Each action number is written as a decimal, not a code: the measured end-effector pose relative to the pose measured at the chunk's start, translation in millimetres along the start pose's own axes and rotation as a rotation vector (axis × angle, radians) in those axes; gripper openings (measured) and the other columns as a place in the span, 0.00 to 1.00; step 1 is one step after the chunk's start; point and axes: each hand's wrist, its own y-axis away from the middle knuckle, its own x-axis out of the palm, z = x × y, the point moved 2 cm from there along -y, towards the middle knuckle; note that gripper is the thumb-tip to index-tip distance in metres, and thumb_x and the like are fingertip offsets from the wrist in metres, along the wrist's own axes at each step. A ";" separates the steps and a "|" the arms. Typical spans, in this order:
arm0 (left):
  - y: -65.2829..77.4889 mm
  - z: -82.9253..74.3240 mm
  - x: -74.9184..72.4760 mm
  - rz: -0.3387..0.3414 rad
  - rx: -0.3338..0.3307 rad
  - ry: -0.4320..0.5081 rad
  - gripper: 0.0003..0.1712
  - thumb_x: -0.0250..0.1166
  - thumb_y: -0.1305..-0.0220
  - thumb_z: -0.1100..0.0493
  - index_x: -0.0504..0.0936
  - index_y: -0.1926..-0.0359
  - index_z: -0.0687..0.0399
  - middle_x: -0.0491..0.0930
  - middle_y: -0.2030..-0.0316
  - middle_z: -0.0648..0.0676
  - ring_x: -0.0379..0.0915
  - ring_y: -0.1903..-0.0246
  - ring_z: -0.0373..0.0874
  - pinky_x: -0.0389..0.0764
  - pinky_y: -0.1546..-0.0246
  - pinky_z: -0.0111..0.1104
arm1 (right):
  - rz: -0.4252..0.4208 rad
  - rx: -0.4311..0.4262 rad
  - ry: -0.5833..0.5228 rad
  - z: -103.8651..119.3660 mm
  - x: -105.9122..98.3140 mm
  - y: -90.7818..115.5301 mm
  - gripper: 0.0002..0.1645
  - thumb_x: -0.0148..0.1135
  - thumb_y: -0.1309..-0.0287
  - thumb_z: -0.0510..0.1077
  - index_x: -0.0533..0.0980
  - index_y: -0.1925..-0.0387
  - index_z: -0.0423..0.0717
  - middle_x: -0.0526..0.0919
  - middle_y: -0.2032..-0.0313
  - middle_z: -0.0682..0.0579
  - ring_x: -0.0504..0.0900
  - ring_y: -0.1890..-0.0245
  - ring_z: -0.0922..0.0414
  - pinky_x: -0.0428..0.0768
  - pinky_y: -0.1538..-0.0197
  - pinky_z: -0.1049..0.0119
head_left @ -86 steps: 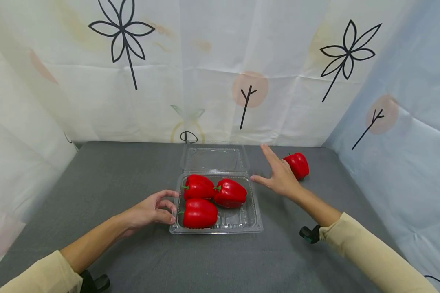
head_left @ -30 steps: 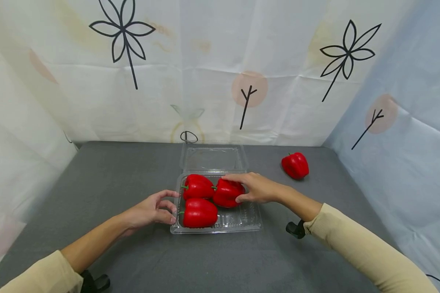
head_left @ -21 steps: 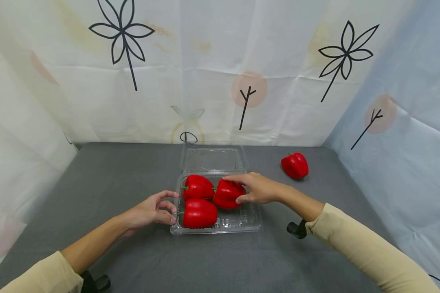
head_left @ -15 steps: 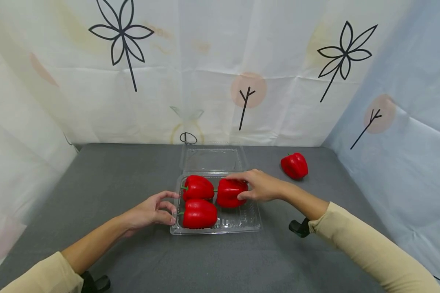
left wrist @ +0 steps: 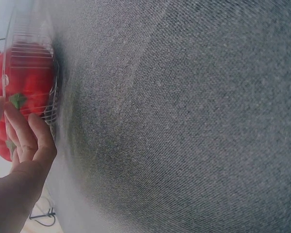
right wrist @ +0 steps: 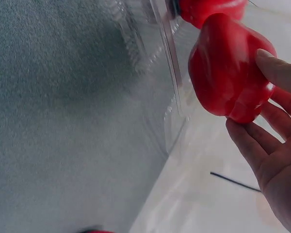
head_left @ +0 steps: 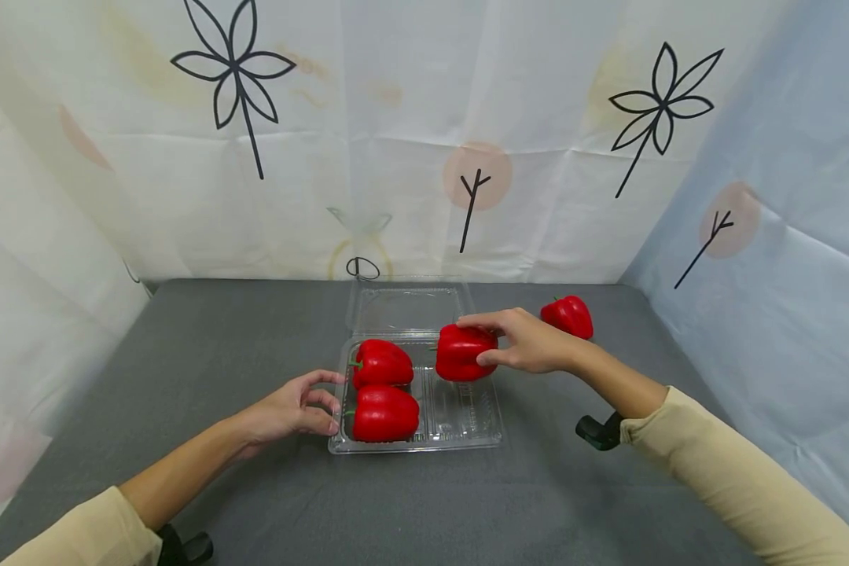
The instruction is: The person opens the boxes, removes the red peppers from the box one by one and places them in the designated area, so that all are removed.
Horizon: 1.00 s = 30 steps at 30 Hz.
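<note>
Nearest, the beige fabric sleeves reach in from both lower corners, the left sleeve [head_left: 85, 531] and the right sleeve [head_left: 743, 479], each with a black wrist mount at its cuff, over a worktop [head_left: 431, 511] covered in dark grey woven cloth. The left hand [head_left: 297, 409] is at the left edge of a clear plastic hinged container [head_left: 460, 420]; its grip is bent, thumb and forefinger pinching the rim, the other fingers curved close to the outer wall.

Inside, along the left half, lies a glossy red bell pepper with a green stem [head_left: 385, 413] at the near side, its stem pointing left. Just behind it lies a second red bell pepper [head_left: 384, 363], stem also leftward. The right half shows bare ribbed plastic at the front.

Over the right rear part of the container, the right hand [head_left: 538, 343] grasps a third red bell pepper [head_left: 462, 354]. The thumb presses one side and the fingers another; the right wrist view shows this pepper raised above the rim, apart from the hand's palm.

Farther back, the clear lid [head_left: 410, 310] lies folded open on the worktop. To its right, beyond the right forearm and partly covered by it, sits a fourth red bell pepper [head_left: 568, 316]. Behind everything hangs white fabric [head_left: 410, 94] printed with black line-drawn flowers.
</note>
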 end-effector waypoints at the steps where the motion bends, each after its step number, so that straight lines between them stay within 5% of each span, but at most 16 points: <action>1: 0.0 -0.2 0.1 -0.001 0.000 0.001 0.39 0.64 0.37 0.64 0.55 0.31 0.66 0.77 0.62 0.54 0.81 0.61 0.49 0.77 0.54 0.39 | -0.016 0.004 -0.001 -1.4 -2.2 1.6 0.36 0.70 0.41 0.38 0.69 0.32 0.42 0.81 0.43 0.47 0.81 0.47 0.52 0.80 0.47 0.56; 9: 0.4 -0.5 0.2 -0.003 0.001 0.003 0.39 0.64 0.38 0.65 0.55 0.31 0.66 0.77 0.62 0.54 0.81 0.61 0.49 0.77 0.53 0.38 | -0.172 0.034 0.009 -19.6 -11.0 13.6 0.38 0.71 0.43 0.39 0.69 0.32 0.41 0.82 0.45 0.43 0.82 0.48 0.46 0.79 0.47 0.48; 20: -1.2 0.2 -0.5 -0.005 -0.010 0.007 0.40 0.65 0.38 0.64 0.55 0.30 0.65 0.77 0.62 0.54 0.81 0.61 0.50 0.77 0.53 0.39 | -0.593 0.072 0.058 -50.1 -16.9 20.4 0.37 0.71 0.44 0.35 0.69 0.33 0.37 0.80 0.45 0.34 0.82 0.55 0.41 0.82 0.54 0.44; 30: -1.5 0.3 -0.6 0.003 -0.007 0.013 0.40 0.65 0.38 0.64 0.54 0.30 0.66 0.77 0.61 0.54 0.81 0.61 0.48 0.77 0.54 0.38 | -0.722 0.192 0.100 -82.7 -4.3 25.4 0.35 0.68 0.40 0.37 0.68 0.32 0.37 0.74 0.37 0.35 0.78 0.47 0.36 0.79 0.51 0.41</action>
